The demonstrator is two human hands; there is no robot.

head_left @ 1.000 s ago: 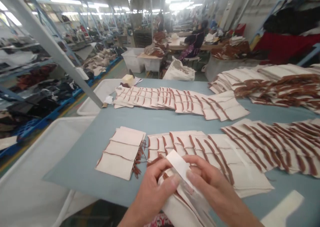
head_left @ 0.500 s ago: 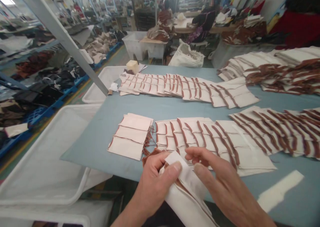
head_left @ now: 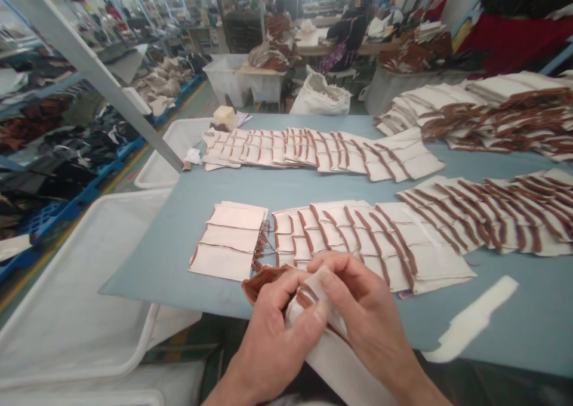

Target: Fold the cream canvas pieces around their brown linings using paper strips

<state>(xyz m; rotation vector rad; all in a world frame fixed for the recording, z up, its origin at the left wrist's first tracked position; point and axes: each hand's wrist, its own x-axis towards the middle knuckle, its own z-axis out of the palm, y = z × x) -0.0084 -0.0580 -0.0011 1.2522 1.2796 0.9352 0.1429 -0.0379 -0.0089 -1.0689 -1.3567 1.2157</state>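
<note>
A: Where is the piece, and how do you have hold of it?

B: You have the folded, cream cloth piece with brown edging point(head_left: 347, 367) in front of you at the table's near edge. Your left hand point(head_left: 282, 334) is clamped on its upper end, a wrinkled, reddish-brown flap point(head_left: 259, 282) sticking out beyond the knuckles. Your right hand point(head_left: 373, 310) is pinched on a narrow, flat white strip point(head_left: 317, 282); you can't tell here whether it catches cloth too.

A: How should you handle that pinch?

B: I'd keep your left thumb firm, so the layers don't creep, and press the strip flat with your right.

A: What differs from half a second ago?

B: Your right fingers were open, off the strip; now they've closed, covering much of it.
</note>
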